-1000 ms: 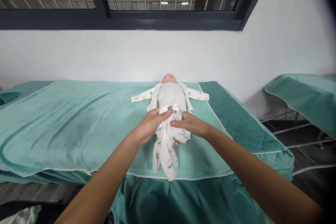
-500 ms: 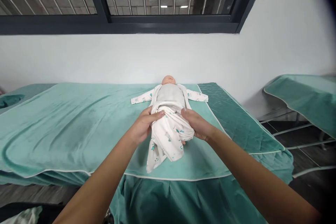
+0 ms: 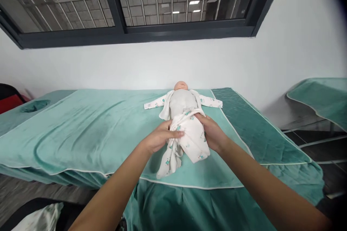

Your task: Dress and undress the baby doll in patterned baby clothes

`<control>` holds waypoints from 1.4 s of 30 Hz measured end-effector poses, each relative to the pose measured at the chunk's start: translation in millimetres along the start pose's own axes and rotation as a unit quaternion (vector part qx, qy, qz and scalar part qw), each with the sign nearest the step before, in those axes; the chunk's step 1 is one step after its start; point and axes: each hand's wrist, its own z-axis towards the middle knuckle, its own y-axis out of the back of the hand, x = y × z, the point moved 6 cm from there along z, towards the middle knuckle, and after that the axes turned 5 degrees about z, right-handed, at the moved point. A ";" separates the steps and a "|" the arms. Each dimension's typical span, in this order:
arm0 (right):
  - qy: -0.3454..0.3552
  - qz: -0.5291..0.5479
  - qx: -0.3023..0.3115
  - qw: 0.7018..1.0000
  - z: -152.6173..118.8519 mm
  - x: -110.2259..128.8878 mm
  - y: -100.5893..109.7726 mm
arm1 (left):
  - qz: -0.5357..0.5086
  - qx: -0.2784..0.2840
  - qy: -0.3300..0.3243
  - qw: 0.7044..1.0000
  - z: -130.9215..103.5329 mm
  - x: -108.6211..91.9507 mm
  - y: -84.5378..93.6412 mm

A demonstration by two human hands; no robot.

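Observation:
A baby doll [image 3: 181, 86] lies on its back on the green bed cover, its head toward the wall. It wears a white patterned top [image 3: 156, 102] with both sleeves spread out and the front open over a pale grey-white torso. White patterned pants [image 3: 193, 139] are bunched over the doll's lower body, one leg hanging limp toward the bed's front edge. My left hand [image 3: 162, 136] grips the cloth on its left side, thumb on top. My right hand [image 3: 213, 132] holds the waist edge on the right. The doll's legs are hidden by the cloth.
The green bed [image 3: 89, 126] stretches far to the left, with a face hole near its end. Behind it stands a white wall under a barred window. Another green bed [image 3: 322, 97] stands at the right. A dark bag with cloth lies at bottom left.
The camera view has shifted and tilted. The pants have been spread wider at the right, and the waist edge sits higher on the doll. The top's left front flap now lies outward.

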 end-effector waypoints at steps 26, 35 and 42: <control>-0.111 -0.064 -0.089 0.988 -36.4 -61.2 65.8 | 0.483 0.002 0.062 0.874 39.9 17.3 -21.0; -0.121 -0.007 -0.085 0.989 -58.5 -71.1 56.0 | 0.575 0.036 0.093 0.812 35.6 10.2 -34.4; -0.060 -0.100 -0.115 0.987 -53.8 -79.6 74.6 | 0.603 0.044 0.110 0.789 40.8 16.0 -37.8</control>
